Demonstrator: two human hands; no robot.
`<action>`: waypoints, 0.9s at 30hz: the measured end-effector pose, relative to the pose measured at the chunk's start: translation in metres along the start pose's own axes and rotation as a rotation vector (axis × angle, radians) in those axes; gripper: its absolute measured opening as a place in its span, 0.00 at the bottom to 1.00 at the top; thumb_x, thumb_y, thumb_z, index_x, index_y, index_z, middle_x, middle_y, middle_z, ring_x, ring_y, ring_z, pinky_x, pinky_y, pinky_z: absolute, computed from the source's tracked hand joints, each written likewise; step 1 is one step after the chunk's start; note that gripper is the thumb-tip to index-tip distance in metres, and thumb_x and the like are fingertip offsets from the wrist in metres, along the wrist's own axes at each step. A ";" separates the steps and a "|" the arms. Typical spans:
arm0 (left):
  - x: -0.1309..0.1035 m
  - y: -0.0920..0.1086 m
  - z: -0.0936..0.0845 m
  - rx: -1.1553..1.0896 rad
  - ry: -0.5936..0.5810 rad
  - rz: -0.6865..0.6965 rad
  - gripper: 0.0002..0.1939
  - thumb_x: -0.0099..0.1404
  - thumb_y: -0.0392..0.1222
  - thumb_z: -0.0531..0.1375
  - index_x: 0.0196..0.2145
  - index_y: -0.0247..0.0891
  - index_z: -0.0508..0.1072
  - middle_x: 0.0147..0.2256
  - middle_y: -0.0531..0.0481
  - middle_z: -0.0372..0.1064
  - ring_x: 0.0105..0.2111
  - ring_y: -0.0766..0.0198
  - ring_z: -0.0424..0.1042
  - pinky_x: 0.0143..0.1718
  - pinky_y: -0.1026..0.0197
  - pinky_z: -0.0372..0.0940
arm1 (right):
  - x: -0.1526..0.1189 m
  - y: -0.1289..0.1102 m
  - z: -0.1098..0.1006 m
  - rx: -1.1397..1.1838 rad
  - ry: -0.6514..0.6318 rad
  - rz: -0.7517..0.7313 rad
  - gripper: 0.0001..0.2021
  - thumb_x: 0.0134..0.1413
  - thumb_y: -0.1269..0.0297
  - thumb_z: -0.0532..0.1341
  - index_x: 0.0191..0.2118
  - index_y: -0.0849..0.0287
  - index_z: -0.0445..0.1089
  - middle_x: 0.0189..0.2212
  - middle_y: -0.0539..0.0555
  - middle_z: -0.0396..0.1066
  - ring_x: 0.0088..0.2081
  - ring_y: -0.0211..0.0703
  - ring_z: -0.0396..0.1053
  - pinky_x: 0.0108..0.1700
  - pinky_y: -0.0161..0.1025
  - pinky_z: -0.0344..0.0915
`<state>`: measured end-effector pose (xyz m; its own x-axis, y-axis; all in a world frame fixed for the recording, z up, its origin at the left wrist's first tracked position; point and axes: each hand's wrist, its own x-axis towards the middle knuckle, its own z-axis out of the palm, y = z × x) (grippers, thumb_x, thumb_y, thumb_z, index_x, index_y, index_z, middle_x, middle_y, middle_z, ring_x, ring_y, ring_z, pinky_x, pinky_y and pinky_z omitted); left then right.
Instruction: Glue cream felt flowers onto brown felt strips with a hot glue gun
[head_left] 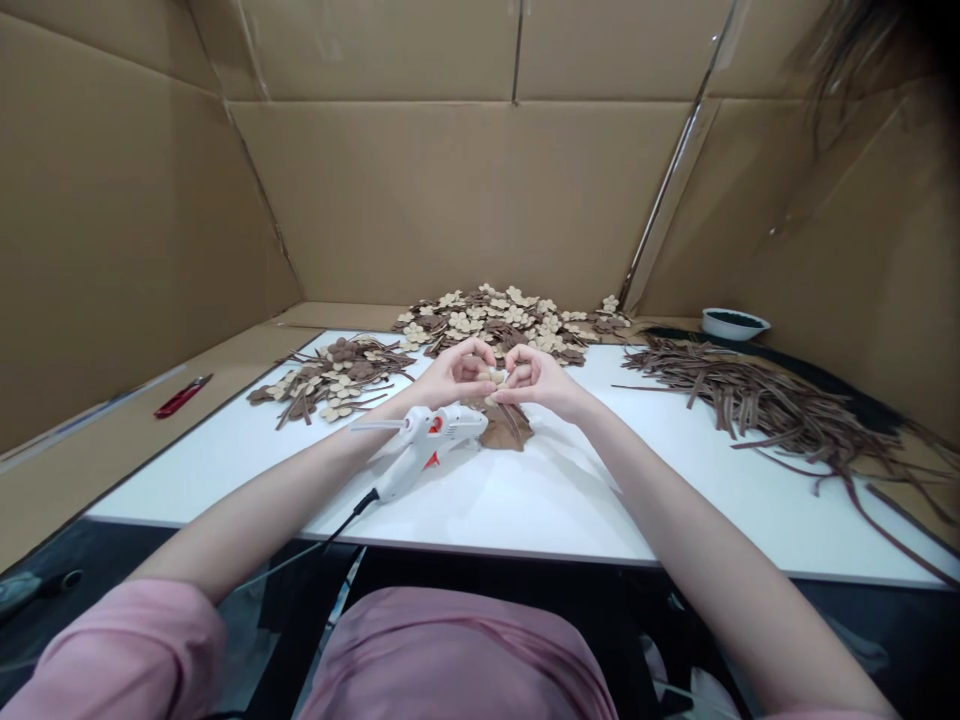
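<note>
My left hand [459,370] and my right hand [538,382] meet over the middle of the white board. Between them they pinch a small cream flower [495,378], partly covered by my fingers. Just below it lies a brown leaf-shaped piece [504,430] with thin strips on it; whether it joins the flower I cannot tell. A white glue gun [420,440] with an orange trigger rests on the board under my left wrist, its cord running off the front edge.
Cream and brown flower cutouts [499,320] are heaped at the back. A smaller pile of flowers with strips [337,375] sits left, brown strips [750,390] right. Beyond are a white bowl [735,324] and a red cutter [184,396]. Cardboard walls [450,200] enclose the board.
</note>
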<state>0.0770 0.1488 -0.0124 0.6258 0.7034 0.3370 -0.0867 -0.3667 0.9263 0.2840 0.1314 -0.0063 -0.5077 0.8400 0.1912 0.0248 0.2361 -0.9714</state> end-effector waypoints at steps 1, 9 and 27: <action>0.000 0.000 0.000 -0.014 0.008 -0.003 0.23 0.54 0.45 0.70 0.41 0.37 0.63 0.28 0.54 0.69 0.26 0.69 0.69 0.28 0.69 0.58 | 0.000 -0.001 0.000 -0.004 0.003 -0.001 0.25 0.32 0.62 0.75 0.34 0.56 0.59 0.21 0.46 0.72 0.25 0.40 0.73 0.29 0.34 0.64; 0.002 -0.007 -0.003 -0.098 0.042 -0.015 0.22 0.56 0.47 0.68 0.42 0.36 0.66 0.24 0.56 0.67 0.23 0.71 0.66 0.27 0.68 0.58 | -0.001 -0.003 0.000 -0.007 0.011 0.002 0.26 0.33 0.61 0.75 0.34 0.56 0.58 0.21 0.46 0.72 0.24 0.40 0.72 0.28 0.34 0.65; 0.000 -0.004 -0.004 -0.127 0.074 -0.036 0.23 0.54 0.44 0.69 0.43 0.35 0.66 0.24 0.56 0.69 0.23 0.70 0.68 0.28 0.67 0.60 | -0.002 -0.005 0.002 -0.024 0.017 -0.007 0.25 0.33 0.61 0.75 0.34 0.56 0.58 0.22 0.46 0.73 0.26 0.42 0.74 0.29 0.36 0.66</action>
<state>0.0747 0.1527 -0.0156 0.5723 0.7592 0.3101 -0.1652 -0.2636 0.9504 0.2828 0.1279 -0.0022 -0.4933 0.8465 0.2004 0.0420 0.2533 -0.9665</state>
